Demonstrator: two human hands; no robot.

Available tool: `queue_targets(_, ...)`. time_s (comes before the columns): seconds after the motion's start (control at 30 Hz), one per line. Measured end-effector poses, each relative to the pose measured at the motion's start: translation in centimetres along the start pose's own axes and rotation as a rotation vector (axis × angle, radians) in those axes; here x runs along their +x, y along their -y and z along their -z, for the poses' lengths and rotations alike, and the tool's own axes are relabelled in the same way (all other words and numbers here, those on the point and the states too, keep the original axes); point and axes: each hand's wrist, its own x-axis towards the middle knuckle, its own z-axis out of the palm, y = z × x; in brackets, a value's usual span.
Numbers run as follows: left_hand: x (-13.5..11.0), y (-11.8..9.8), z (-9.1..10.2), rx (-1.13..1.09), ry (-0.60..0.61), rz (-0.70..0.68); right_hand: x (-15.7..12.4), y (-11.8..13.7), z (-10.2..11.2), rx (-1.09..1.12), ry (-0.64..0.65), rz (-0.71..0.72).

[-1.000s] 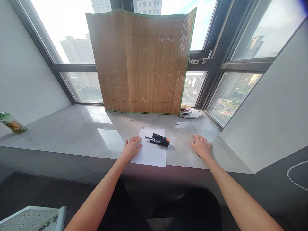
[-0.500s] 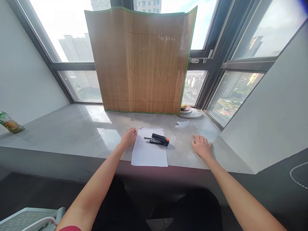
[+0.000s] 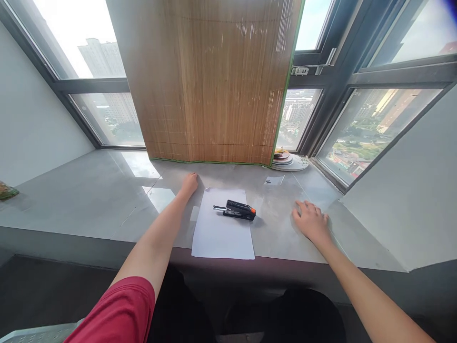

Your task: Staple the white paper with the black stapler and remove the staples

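Note:
A black stapler (image 3: pixel 238 210) with an orange tip lies on a white sheet of paper (image 3: pixel 221 240). Its metal magazine sticks out toward the left. Beyond the sheet's far left corner, my left hand (image 3: pixel 190 182) rests on the grey sill with its fingers curled. Whatever is under or between those fingers is hidden. To the right of the paper, my right hand (image 3: pixel 310 219) lies palm down on the sill, fingers spread, holding nothing. Small dark pieces (image 3: pixel 268 181), perhaps staples, lie on the sill behind the stapler, to its right.
A bamboo mat (image 3: pixel 214 95) with green edging stands against the window at the back. Stacked plates (image 3: pixel 283 158) sit by its lower right corner. A patterned packet or bottle (image 3: pixel 7 191) is at the far left. The sill's front edge (image 3: pixel 285 261) runs before me.
My left hand has moved forward from beside the paper, covering the spot where a small thin piece lay. The view has shifted closer and tilted down. Stapler and paper stay in place.

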Motion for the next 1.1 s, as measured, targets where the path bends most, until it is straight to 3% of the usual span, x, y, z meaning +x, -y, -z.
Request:
queue_targets(0.17, -1.9, 0.2, -0.1, 0.007, -0.053, 0.066, 0.0, 0.0, 0.1, -0.005, -0.004, 0.010)
queue_targets(0.3, -5.2, -0.3, 0.7, -0.019, -0.111, 0.079, 0.0, -0.2, -0.1, -0.001, -0.002, 0.020)
queue_targets(0.47, -10.8, -1.6, 1.5, -0.114, -0.158, 0.010, -0.1, 0.1, -0.1, -0.001, 0.004, 0.013)
queue_targets(0.57, -13.1, -2.1, 1.6, -0.283, -0.184, -0.075, -0.4, 0.6, 0.5, 0.001, 0.017, 0.000)
queue_targets(1.1, -14.2, -2.1, 2.0, -0.545, -0.224, -0.189, -0.6, 0.7, 0.9, 0.018, 0.030, -0.003)
